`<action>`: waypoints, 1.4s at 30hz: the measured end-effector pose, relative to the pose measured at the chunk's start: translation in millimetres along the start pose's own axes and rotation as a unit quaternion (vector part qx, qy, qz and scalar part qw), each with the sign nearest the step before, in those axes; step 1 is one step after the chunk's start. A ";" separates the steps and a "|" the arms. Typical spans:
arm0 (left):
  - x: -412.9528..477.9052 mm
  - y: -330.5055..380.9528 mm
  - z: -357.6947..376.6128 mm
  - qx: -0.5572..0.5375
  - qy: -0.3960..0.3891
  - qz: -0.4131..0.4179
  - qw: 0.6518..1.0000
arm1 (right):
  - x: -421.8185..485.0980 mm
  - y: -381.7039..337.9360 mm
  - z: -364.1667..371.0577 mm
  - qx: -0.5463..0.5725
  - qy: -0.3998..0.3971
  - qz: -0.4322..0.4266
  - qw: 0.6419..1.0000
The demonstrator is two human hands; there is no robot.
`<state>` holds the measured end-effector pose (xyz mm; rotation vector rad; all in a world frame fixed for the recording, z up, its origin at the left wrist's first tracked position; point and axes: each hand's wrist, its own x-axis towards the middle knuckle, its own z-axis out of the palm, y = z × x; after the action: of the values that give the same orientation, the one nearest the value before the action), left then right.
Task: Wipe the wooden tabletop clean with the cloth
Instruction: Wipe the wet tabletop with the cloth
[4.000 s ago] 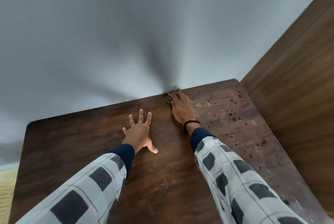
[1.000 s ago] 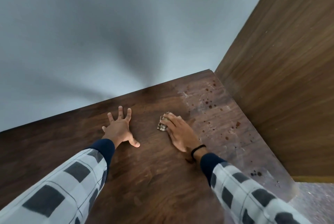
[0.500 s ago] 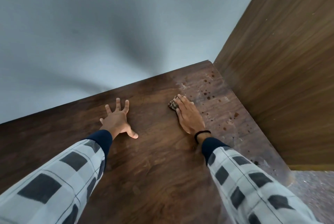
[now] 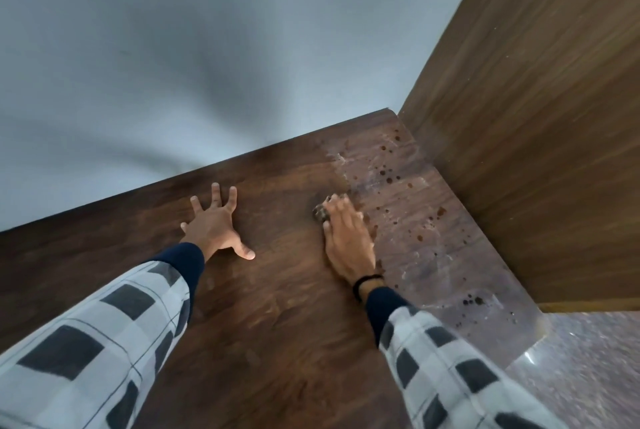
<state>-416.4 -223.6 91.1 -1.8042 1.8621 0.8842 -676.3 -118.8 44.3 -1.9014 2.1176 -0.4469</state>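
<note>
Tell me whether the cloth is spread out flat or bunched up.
Bunched up. Only a small wadded lump of the cloth shows, pressed to the tabletop under the right hand; the rest is hidden.

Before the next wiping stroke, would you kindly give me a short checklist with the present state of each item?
1. Cloth under the right hand: ok; the small cloth peeks out beneath the fingertips, pressed on the tabletop.
2. Left hand bracing: ok; it lies flat, fingers spread, holding nothing.
3. Dirty zone located: ok; dark spots and a pale dusty film lie just right of the cloth.
4. That strip wiped: not ok; spots run along the wooden panel toward the near corner.
5. Path free of objects: ok; nothing stands on the strip.
6. Cloth clean enough: cannot tell; too little shows.
</note>
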 end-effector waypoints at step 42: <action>-12.0 7.8 -9.0 0.007 -0.015 -0.012 1.000 | -92.8 23.0 4.3 -0.020 -0.055 -0.144 0.988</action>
<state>-421.8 -221.2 107.0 -1.7904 1.8202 0.8836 -685.5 -24.6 30.2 -2.2104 1.8041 -0.3488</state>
